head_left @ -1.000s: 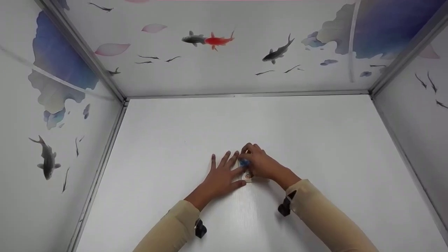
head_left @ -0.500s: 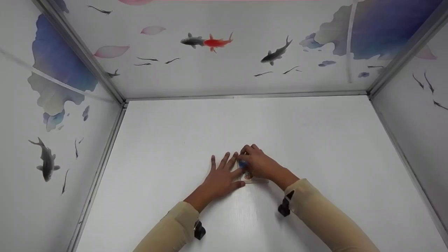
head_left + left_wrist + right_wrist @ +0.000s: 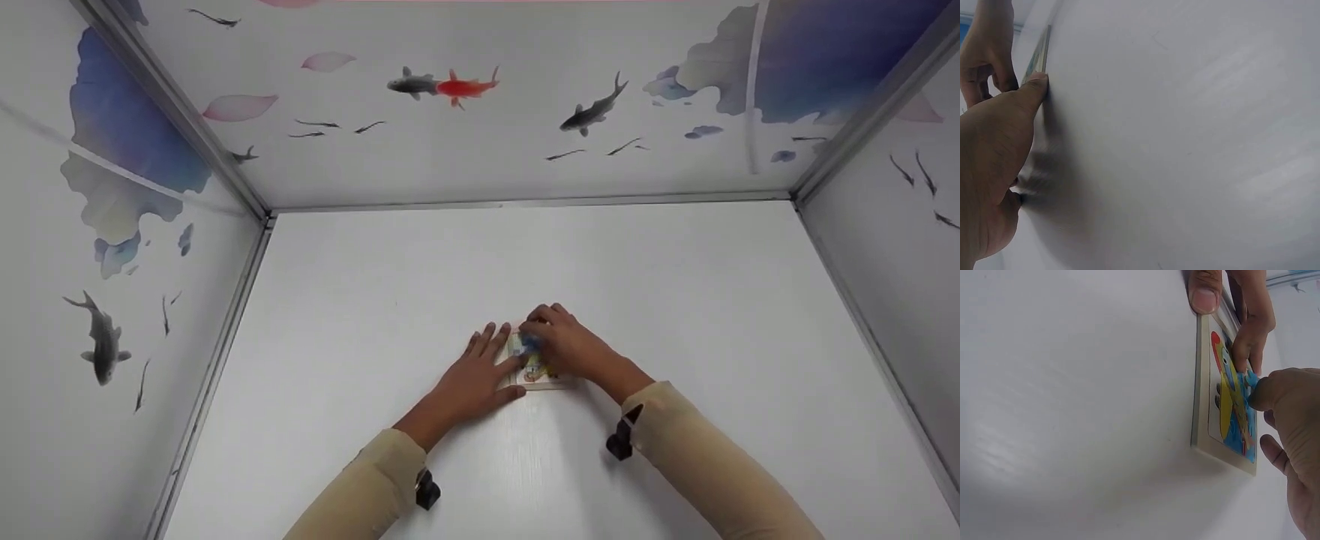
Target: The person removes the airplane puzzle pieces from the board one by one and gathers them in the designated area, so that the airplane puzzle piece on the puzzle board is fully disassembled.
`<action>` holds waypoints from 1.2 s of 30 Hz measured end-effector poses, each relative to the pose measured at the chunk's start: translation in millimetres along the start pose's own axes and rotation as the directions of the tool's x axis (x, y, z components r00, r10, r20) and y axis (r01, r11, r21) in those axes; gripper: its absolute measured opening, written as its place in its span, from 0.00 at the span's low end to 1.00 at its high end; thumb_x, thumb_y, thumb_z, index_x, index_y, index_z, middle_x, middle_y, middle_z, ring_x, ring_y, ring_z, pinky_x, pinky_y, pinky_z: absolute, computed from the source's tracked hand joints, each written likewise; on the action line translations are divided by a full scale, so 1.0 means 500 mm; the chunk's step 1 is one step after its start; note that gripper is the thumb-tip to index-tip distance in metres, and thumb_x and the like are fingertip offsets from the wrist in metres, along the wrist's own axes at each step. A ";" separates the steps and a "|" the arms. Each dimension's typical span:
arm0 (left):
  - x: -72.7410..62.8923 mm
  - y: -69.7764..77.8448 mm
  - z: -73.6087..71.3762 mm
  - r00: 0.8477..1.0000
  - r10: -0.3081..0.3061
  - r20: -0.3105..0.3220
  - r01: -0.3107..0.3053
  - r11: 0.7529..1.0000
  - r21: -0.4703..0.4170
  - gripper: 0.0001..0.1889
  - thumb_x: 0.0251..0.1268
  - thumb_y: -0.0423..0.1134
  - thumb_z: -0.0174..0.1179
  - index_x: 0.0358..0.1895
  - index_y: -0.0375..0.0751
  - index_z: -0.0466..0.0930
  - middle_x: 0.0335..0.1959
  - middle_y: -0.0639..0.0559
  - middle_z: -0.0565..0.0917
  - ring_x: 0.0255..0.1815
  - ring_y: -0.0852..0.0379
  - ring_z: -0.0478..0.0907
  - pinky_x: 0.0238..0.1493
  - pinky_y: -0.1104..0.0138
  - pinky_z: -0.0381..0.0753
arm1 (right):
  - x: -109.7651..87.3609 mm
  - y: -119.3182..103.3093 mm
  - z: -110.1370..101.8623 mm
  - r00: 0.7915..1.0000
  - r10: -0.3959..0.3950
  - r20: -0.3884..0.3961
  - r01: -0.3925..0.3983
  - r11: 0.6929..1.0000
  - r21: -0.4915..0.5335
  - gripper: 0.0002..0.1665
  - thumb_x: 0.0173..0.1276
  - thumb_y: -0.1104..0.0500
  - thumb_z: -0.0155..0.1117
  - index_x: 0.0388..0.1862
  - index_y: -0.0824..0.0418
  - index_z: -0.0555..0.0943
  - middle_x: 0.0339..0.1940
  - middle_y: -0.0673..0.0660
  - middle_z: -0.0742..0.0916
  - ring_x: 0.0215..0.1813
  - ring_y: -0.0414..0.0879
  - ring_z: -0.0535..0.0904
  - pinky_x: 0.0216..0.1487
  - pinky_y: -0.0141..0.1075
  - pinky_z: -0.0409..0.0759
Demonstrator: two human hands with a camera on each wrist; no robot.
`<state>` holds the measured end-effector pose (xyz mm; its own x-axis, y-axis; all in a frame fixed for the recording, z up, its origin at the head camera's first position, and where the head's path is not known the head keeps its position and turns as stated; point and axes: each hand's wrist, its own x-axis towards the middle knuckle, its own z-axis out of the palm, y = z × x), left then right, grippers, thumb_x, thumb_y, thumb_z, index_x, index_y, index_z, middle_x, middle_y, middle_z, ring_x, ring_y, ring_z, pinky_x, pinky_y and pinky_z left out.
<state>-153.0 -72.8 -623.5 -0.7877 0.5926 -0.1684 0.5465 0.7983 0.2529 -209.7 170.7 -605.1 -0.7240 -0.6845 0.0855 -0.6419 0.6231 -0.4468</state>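
Nearest, two beige fabric sleeves (image 3: 367,487) are reaching in from the left and right, with a small black camera (image 3: 428,492) hanging at each wrist. Beyond them, a flat, pale-framed wooden puzzle board (image 3: 1203,382) is lying around the middle of the glossy white tabletop (image 3: 390,262). A yellow printed figure (image 3: 1224,405) with a round eye is stretching along the board's near side, next to blue areas. The left hand (image 3: 471,382) is spreading its straight fingers at the board's left side, thumb touching the near-left corner and index finger resting on the picture. The right hand (image 3: 574,345) is curling over from the right, pinching a small bright-blue piece (image 3: 1251,378) at the board; whether the piece is touching its surface cannot be told. Farthest, a white back wall (image 3: 465,161) is standing behind the tabletop, showing painted red and dark-grey fish.
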 end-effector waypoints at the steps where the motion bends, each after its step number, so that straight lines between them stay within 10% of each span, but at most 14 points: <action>1: 0.000 -0.001 0.000 1.000 -0.001 -0.003 0.001 1.000 0.002 0.36 0.87 0.69 0.45 0.88 0.58 0.65 0.93 0.41 0.44 0.93 0.38 0.39 0.89 0.46 0.49 | -0.002 0.004 -0.004 1.000 0.012 -0.002 -0.012 1.000 0.014 0.24 0.74 0.71 0.73 0.68 0.62 0.86 0.64 0.62 0.83 0.64 0.59 0.78 0.68 0.55 0.82; 36: 0.005 0.006 -0.006 0.999 -0.032 -0.014 0.031 0.997 -0.065 0.33 0.86 0.67 0.50 0.86 0.61 0.69 0.93 0.42 0.48 0.93 0.39 0.43 0.90 0.47 0.48 | -0.116 0.142 -0.071 0.955 0.287 -0.078 -0.287 0.958 0.010 0.23 0.74 0.72 0.70 0.66 0.61 0.86 0.64 0.63 0.87 0.64 0.63 0.80 0.70 0.63 0.79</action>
<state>-154.1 -69.1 -620.1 -0.8084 0.5655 -0.1632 0.5026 0.8076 0.3086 -222.3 267.9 -609.9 -0.8952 -0.4452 0.0228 -0.4044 0.7895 -0.4617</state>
